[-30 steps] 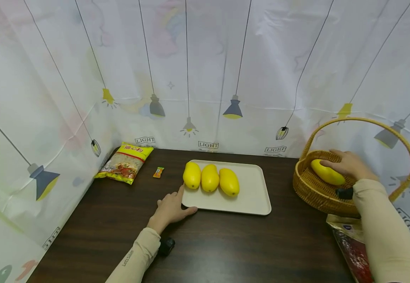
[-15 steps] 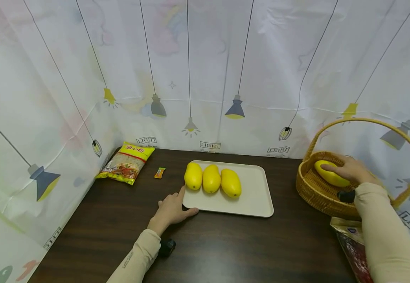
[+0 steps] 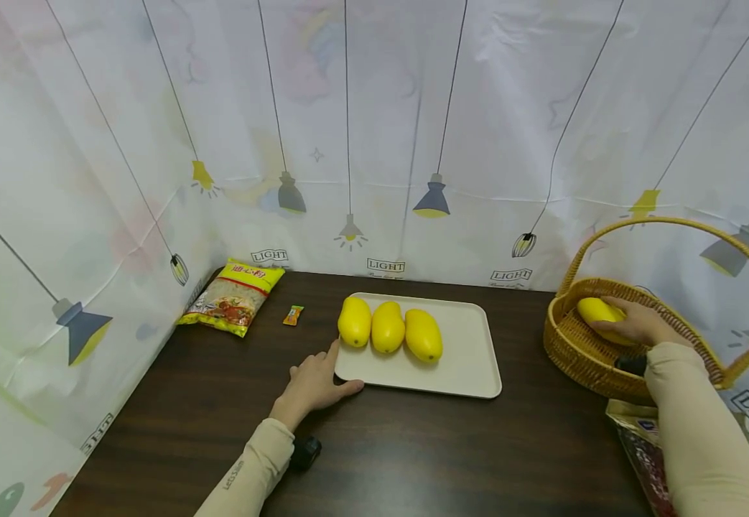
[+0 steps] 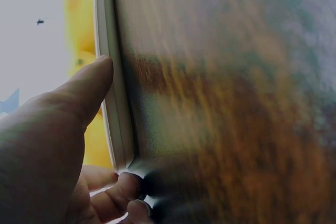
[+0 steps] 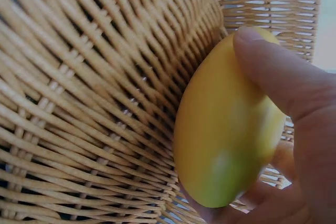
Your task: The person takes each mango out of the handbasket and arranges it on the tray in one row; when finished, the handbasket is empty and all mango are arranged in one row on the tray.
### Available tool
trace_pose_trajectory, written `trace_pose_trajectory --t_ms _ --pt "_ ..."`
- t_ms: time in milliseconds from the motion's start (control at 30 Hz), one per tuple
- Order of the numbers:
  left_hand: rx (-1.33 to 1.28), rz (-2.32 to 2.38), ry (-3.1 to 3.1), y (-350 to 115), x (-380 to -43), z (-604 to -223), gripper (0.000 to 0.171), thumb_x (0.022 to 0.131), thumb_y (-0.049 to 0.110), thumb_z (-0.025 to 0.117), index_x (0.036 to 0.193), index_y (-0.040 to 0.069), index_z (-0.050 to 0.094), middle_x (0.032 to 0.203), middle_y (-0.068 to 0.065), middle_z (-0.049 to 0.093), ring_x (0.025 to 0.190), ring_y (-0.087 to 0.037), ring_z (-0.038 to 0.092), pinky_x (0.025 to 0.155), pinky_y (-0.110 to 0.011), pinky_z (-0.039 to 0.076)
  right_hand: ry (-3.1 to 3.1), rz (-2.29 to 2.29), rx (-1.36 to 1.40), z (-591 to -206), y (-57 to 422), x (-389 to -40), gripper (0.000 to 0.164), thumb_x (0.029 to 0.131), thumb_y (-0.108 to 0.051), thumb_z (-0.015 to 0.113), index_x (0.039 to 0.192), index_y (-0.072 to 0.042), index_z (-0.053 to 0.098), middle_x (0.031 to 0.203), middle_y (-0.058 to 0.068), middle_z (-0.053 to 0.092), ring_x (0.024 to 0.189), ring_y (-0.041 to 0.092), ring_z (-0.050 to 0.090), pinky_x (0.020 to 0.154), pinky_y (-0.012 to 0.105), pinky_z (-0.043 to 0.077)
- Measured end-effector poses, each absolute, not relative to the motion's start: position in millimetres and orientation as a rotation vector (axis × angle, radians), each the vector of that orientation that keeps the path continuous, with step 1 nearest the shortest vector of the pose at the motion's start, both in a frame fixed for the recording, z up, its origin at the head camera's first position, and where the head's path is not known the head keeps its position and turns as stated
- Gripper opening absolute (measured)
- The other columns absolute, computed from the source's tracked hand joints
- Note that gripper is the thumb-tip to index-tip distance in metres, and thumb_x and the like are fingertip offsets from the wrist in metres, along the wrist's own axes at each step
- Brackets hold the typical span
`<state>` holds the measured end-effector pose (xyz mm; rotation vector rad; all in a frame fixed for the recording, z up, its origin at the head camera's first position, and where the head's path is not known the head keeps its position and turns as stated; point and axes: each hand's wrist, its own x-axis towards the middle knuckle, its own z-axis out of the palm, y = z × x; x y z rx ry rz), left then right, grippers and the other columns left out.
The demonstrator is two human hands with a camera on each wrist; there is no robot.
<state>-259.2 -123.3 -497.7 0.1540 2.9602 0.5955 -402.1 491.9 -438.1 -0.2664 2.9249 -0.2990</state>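
Observation:
In the head view, three yellow mangoes (image 3: 388,327) lie side by side on the left half of a cream tray (image 3: 461,345). My left hand (image 3: 312,384) rests at the tray's near left corner, its thumb and forefinger spread along two edges. The left wrist view has the thumb (image 4: 89,85) touching the rim, with other fingertips by the corner. At the right, my right hand (image 3: 645,323) grips another mango (image 3: 597,314) inside a wicker basket (image 3: 581,370). Up close, the thumb lies over this mango (image 5: 220,140), which has a greenish end; other fingers are partly hidden beneath it.
A yellow food packet (image 3: 232,298) and a small orange wrapped sweet (image 3: 293,315) lie on the dark table at the left. The basket's tall handle (image 3: 691,222) arches over it. Below the basket lies a dark red bag (image 3: 645,452), partly behind the right sleeve.
My right hand's fingers have come round the mango in the basket, and the mango has tilted slightly. The left hand stays at the tray corner. The view has shifted a little.

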Motion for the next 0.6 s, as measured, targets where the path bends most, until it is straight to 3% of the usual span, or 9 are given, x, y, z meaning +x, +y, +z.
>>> trace_pose_trajectory --t_ms 300,500,600 --pt "0.160 0.589 2.954 -123 -259 -500 0.103 0.085 0.072 0.062 0.160 0.012 0.024 0.139 -0.019 0.060 0.125 -0.038 0.058 0.095 -0.066 0.042 2.948 -0.372 -0.292 -417 489 -405 0.089 0.100 -0.051 0.055 0.157 0.006 0.016 0.147 0.050 0.025 0.126 0.070 0.033 0.100 0.077 0.032" --pt "0.162 0.583 2.953 -123 -259 -499 0.104 0.086 0.071 0.062 0.161 0.010 0.023 0.141 -0.019 0.059 0.126 -0.039 0.057 0.095 -0.066 0.042 2.973 -0.379 -0.303 -396 483 -402 0.090 0.100 -0.050 0.056 0.157 0.006 0.016 0.145 0.049 0.030 0.123 0.065 0.041 0.095 0.074 0.037" --pt "0.166 0.586 2.949 -121 -259 -498 0.104 0.086 0.071 0.063 0.160 0.010 0.024 0.141 -0.019 0.059 0.125 -0.039 0.058 0.095 -0.067 0.042 2.997 -0.385 -0.315 -386 478 -397 0.089 0.099 -0.049 0.058 0.157 0.006 0.017 0.142 0.047 0.036 0.114 0.058 0.049 0.088 0.066 0.041"
